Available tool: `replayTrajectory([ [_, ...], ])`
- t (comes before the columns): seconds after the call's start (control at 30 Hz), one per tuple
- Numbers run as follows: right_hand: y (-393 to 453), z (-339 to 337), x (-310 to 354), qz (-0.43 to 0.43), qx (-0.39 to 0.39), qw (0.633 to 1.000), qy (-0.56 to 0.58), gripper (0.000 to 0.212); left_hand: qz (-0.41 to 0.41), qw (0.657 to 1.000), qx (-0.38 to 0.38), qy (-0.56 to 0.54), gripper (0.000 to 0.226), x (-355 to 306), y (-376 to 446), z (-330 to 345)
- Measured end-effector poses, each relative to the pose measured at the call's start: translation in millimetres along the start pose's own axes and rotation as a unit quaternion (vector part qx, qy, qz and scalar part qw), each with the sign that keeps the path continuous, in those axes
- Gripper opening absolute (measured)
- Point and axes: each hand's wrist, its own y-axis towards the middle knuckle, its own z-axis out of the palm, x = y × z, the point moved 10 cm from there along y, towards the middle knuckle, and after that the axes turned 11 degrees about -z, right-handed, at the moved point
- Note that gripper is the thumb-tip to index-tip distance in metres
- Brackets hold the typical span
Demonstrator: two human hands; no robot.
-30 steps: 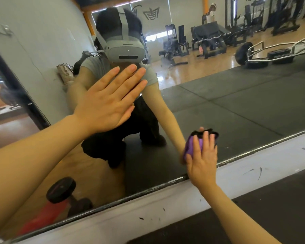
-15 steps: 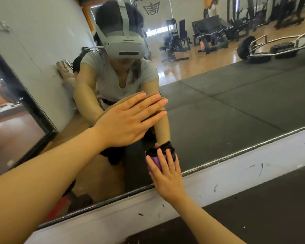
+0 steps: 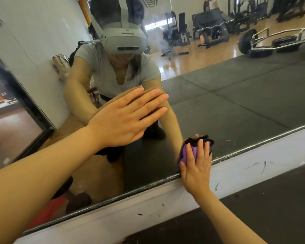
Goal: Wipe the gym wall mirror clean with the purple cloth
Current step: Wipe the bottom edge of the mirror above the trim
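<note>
Here, a person crouched before the gym wall mirror (image 3: 236, 106), both arms stretched toward the glass. The left hand (image 3: 123, 118) lay flat against the mirror at about mid-height, its fingers straight and held close together, pointing toward the right, gripping nothing. The right hand (image 3: 195, 166) pressed the purple cloth (image 3: 185, 152) against the glass low down, just above the mirror's dark bottom edge (image 3: 148, 186); the fingers were spread a little over the bunched fabric and bent over its top, holding it to the surface. The cloth was crumpled, with a black trim or backing showing at its upper side, beyond the fingertips. Below the mirror ran a white baseboard (image 3: 253, 166) marked with dark scuffs, and under that lay dark floor matting (image 3: 271, 208). The reflection showed the person in a grey shirt wearing a white headset (image 3: 125, 40), a barbell frame (image 3: 275, 39) resting on black mats, and weight machines (image 3: 209, 27) farther back on a wooden floor. A dumbbell (image 3: 77, 199) appeared in the glass near the lower left.
</note>
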Motion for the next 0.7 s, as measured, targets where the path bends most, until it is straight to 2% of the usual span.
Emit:
replayTrajectory([
  [0.17,18,-8,8,-0.037,0.001,0.999,-0.015,0.049,-0.001,1.0,0.007,-0.004,0.06,0,0,1],
  [0.3,64,-24,12,-0.052,-0.03,0.998,-0.014,0.051,-0.001,1.0,0.004,-0.002,0.06,0,0,1],
  [0.37,78,-38,-17,0.026,-0.072,0.997,-0.022,0.052,-0.002,1.0,0.004,-0.004,0.061,0,0,1],
  [0.47,69,-58,-95,0.269,-0.132,0.954,0.022,0.06,-0.003,1.0,0.002,-0.004,0.062,1,0,1],
  [0.5,67,-60,-107,0.297,-0.131,0.945,0.034,0.062,-0.002,1.0,0.002,-0.003,0.062,0,0,1],
  [0.7,77,-64,-101,0.289,-0.11,0.95,0.053,0.065,-0.003,1.0,0.006,-0.008,0.062,0,0,1],
])
